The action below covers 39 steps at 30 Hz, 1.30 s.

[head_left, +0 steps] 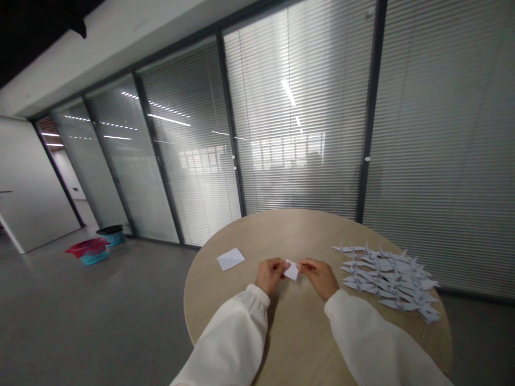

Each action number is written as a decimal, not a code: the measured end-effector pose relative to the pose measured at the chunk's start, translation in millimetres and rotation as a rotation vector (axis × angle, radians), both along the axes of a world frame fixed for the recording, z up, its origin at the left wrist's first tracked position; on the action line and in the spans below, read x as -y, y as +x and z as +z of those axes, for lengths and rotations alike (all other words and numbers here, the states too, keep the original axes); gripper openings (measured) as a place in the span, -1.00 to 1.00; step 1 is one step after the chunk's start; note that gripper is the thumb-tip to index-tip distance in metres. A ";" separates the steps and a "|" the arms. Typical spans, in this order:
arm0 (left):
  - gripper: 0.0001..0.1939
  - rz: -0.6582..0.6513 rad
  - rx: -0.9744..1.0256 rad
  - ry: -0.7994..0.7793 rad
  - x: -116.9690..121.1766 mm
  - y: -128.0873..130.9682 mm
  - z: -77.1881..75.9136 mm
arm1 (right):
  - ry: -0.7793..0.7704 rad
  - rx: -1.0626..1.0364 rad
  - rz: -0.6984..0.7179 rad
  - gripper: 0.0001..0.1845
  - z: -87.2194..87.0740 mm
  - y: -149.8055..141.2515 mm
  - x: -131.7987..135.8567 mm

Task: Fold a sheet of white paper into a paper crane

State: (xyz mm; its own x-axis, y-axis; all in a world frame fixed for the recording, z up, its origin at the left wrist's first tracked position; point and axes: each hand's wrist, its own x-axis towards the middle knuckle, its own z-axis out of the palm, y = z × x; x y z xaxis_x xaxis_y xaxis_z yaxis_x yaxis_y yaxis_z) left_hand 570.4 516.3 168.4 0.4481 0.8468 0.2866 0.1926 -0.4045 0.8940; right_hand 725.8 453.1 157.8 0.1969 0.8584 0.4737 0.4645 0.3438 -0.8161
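Observation:
Between my two hands is a small folded square of white paper (292, 271), held just above the round table. My left hand (270, 274) pinches its left edge between thumb and fingers. At the upper right edge, my right hand (319, 274) has its thumb and fingertips closed on the same paper. A stack of white paper sheets (230, 259) lies flat to the left of my hands. Over on the right, several folded white paper cranes (388, 273) lie in close rows.
The round wooden table (298, 228) stands near a glass partition with blinds (301, 107). On the grey floor at the left are a blue bin with a red liner (90, 251) and another with a black liner (112, 234).

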 end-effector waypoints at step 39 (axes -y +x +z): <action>-0.64 0.017 -0.116 0.314 7.2 -6.4 6.1 | -0.001 -0.135 0.101 -0.68 0.1 -4.7 -0.8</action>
State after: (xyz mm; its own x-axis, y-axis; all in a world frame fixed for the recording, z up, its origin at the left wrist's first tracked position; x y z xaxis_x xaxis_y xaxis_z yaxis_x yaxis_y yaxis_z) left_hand 564.0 509.1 174.5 0.4798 0.7327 0.4827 0.2946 -0.6528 0.6979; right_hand 721.1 453.9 157.9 0.1712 0.8776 0.4478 0.3133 0.3824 -0.8692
